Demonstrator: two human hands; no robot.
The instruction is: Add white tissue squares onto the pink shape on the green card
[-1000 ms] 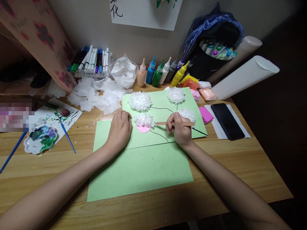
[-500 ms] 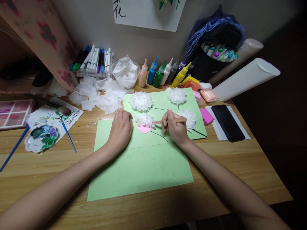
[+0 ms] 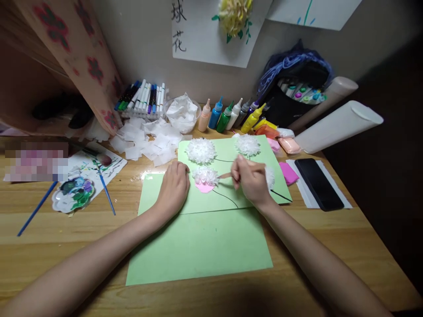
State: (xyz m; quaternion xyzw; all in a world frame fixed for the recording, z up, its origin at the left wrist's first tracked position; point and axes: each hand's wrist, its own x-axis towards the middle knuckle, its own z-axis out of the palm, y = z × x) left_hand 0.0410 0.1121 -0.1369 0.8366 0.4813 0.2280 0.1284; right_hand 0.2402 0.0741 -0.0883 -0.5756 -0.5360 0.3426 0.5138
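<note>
A wooden desk stands by a grey wall bearing 2 sheets; the right side seems deep in shadow.

Along the back edge of the bench, a rack of marker pens sits left of upright squeeze bottles of paint, among them a blue bottle, a green bottle and a yellow bottle. Toward the back right corner, a black bag holds more pens; a white flip-cap bottle tilts just beside it. Near the right edge, a black smartphone lies on white paper. Toward the left side, a scalloped paint palette and a blue-handled paintbrush overlap a paint-marked sheet.
</note>
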